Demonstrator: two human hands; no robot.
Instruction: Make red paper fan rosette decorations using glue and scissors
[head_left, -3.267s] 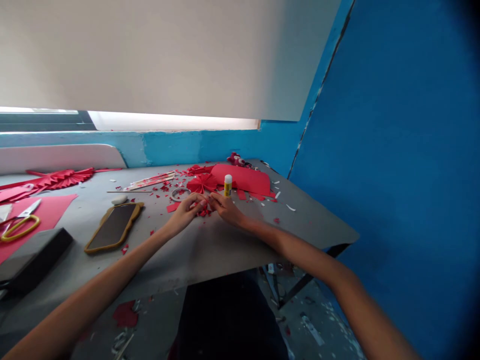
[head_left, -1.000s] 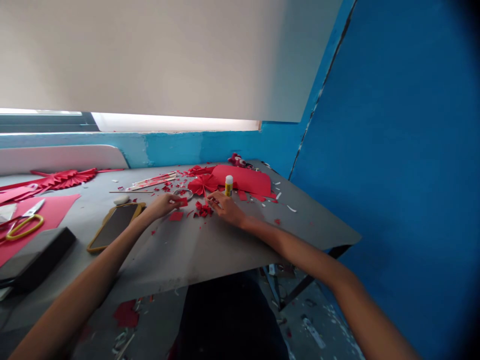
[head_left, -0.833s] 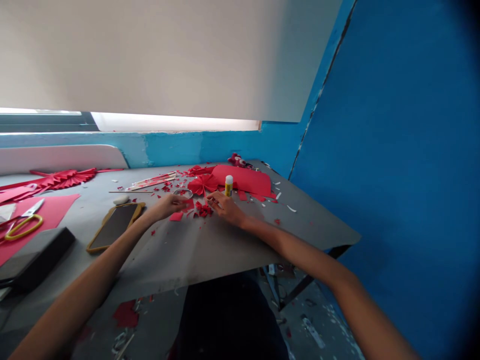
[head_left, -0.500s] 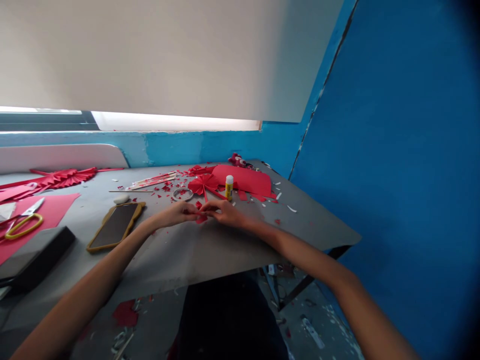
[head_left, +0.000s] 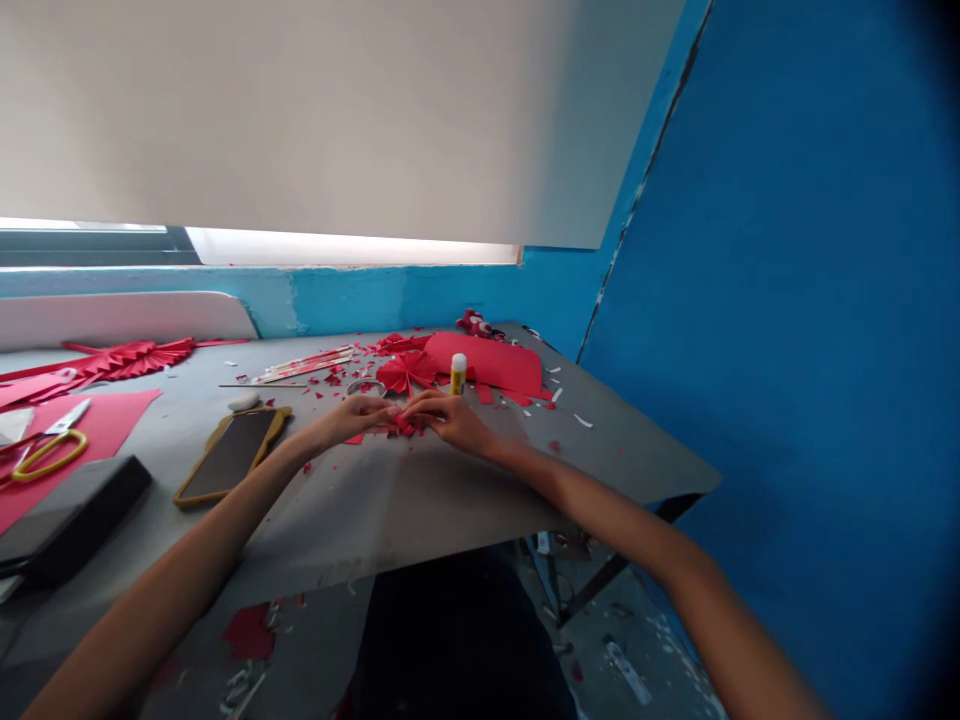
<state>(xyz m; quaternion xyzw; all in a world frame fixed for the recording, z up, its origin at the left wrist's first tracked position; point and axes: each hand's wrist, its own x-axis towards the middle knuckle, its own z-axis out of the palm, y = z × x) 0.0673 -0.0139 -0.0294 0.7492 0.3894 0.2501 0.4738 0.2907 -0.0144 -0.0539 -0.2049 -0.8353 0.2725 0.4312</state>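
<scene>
My left hand (head_left: 351, 420) and my right hand (head_left: 451, 421) meet over the grey table top (head_left: 420, 500), their fingertips pinching small red paper scraps (head_left: 406, 426). Just beyond them lies a red pleated paper rosette (head_left: 406, 373). A yellow-labelled glue stick (head_left: 458, 374) stands upright beyond my right hand, in front of a large red paper sheet (head_left: 486, 360). A small clear tape roll (head_left: 366, 387) lies beyond my left hand, not touching it.
Red and white paper bits litter the table. Left of my hands are a dark tablet in a gold case (head_left: 229, 457), yellow-handled scissors (head_left: 49, 450) on a red sheet (head_left: 105, 420), a black box (head_left: 71, 520) and a red paper fan (head_left: 127, 352). A blue wall (head_left: 750, 300) bounds the right.
My hands have come together from a small gap, with the fingertips now meeting over the red scraps. The left hand has moved right, toward the right hand.
</scene>
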